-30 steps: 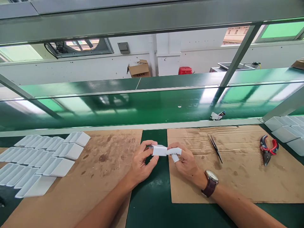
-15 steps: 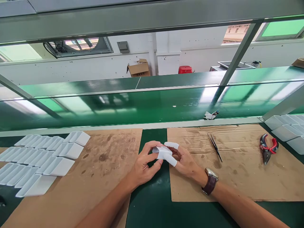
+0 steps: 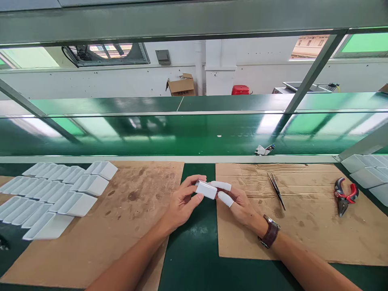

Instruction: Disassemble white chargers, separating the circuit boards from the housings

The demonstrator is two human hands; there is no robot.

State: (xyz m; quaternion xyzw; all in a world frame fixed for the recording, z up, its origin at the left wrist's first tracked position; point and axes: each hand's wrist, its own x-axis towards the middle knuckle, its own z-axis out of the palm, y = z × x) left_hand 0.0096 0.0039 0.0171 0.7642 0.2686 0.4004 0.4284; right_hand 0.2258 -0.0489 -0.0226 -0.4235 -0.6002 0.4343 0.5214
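Note:
A small white plastic block (image 3: 206,189) is held between both hands just above the green bench, between two cardboard sheets. My left hand (image 3: 181,204) pinches its left end with thumb and fingers. My right hand (image 3: 238,203), with white finger cots on two fingers and a brown-strapped watch on the wrist, grips its right end.
Rows of white plastic trays (image 3: 45,196) lie on the left cardboard (image 3: 100,238). On the right cardboard (image 3: 306,218) lie tweezers (image 3: 276,189) and red-handled cutters (image 3: 344,196). More white trays (image 3: 366,169) sit at the far right. A small white part (image 3: 263,150) rides the green conveyor (image 3: 182,133).
The white block has been turned between the fingers, from level to tilted. The small part on the conveyor has drifted left. The camera view shifted slightly.

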